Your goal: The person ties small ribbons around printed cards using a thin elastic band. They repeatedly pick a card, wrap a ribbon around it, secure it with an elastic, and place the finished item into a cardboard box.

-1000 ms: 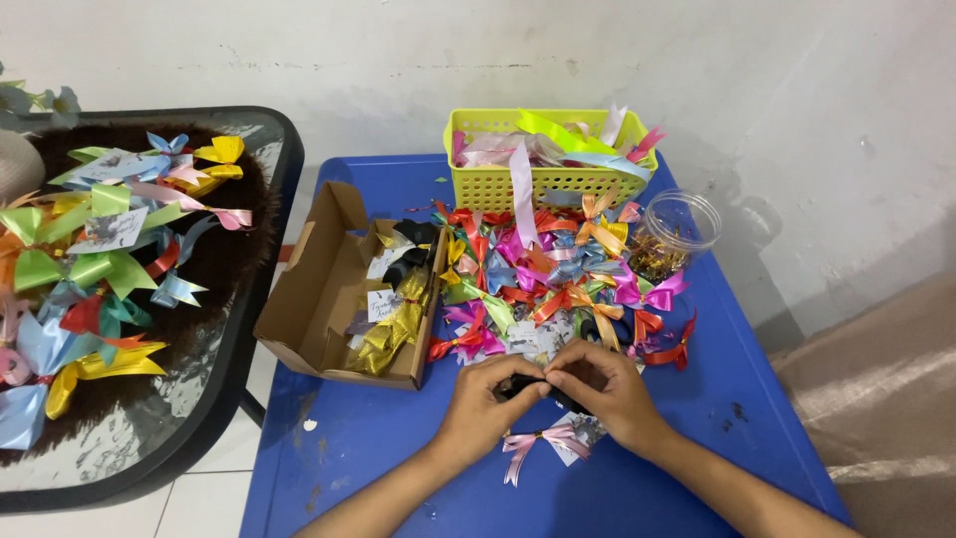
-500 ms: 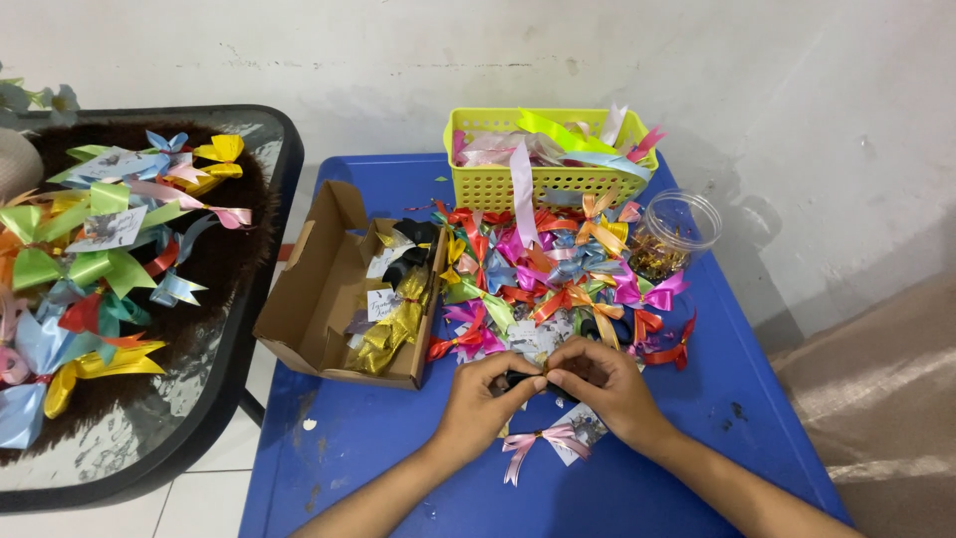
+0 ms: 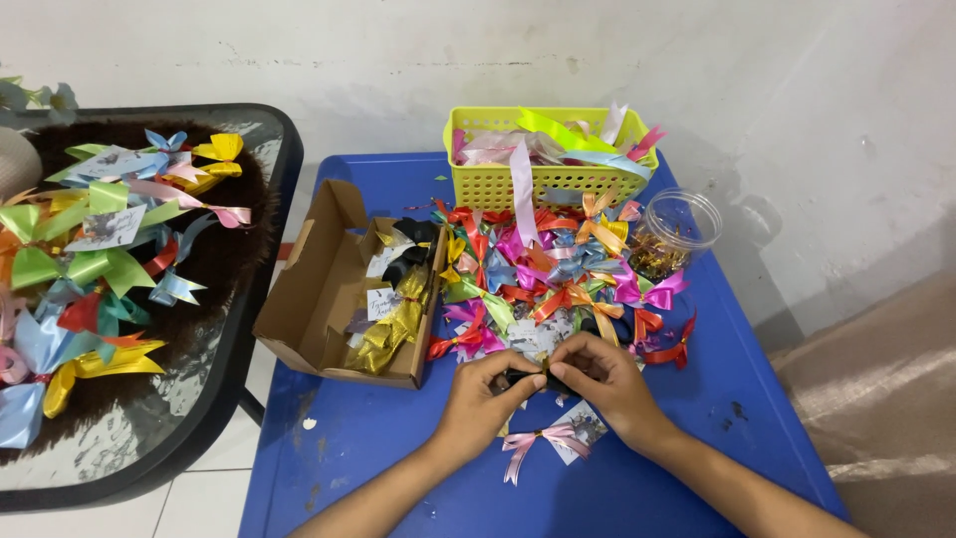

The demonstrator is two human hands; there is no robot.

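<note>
Just below your hands a pink ribbon bow lies on a small card on the blue table, near your wrists but not touching your fingers. Your left hand and right hand meet fingertip to fingertip, both pinched together on a small dark bow held between them just above the table. Directly beyond your knuckles spreads the heap of coloured bows, with the open cardboard box off your left hand, the clear jar past your right, and the yellow basket farthest.
</note>
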